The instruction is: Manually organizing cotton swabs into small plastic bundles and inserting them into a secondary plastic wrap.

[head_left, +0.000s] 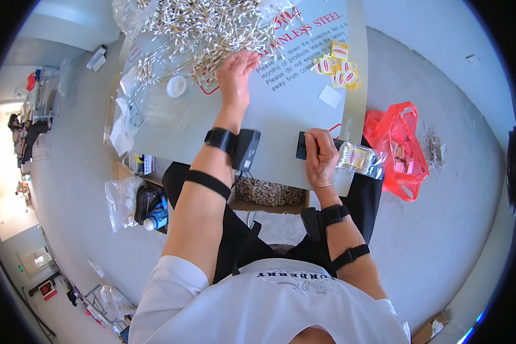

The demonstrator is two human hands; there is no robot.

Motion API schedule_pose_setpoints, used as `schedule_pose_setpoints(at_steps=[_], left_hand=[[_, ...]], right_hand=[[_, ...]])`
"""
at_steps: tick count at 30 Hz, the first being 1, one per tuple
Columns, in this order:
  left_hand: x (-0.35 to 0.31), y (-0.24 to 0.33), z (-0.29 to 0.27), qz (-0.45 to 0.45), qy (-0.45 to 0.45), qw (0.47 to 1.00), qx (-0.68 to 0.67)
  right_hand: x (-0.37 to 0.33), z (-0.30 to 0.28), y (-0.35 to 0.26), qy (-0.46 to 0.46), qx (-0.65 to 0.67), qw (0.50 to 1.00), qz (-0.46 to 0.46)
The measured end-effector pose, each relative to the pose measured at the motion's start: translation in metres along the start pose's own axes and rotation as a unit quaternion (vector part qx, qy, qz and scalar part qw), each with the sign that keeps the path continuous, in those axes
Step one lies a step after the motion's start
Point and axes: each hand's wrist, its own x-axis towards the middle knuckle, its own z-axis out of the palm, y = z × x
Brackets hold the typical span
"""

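My left hand (235, 73) reaches to the near edge of a large heap of loose cotton swabs (198, 28) on the table. Its fingers are stretched out, and I see nothing held in them. At the table's near right edge my right hand (321, 156) is closed on a clear plastic packet of cotton swabs (354, 157), which sticks out to the right with a yellow card among the swabs. On the other side of this fist a flat black piece (301, 145) shows; whether it belongs to the packet I cannot tell.
Small yellow cards (339, 64) and a white card (330, 96) lie at the table's right. A round white tub (176, 86) stands left of my left hand. Below the near edge is a cardboard box of swabs (269, 192). A red plastic bag (404, 152) sits at the right.
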Motion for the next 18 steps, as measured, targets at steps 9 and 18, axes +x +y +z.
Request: schedule_pose_setpoints(at_steps=[9,18], left_hand=[[-0.001,-0.002,0.031,-0.12,-0.253,0.949,0.142],[-0.168,0.027,-0.013,-0.179,-0.52,0.782,0.294]], right_hand=[[-0.003,0.003,0.007,0.036,0.028,0.997,0.056],[-0.004,-0.003,0.014,0.093,0.087,0.989,0.079]])
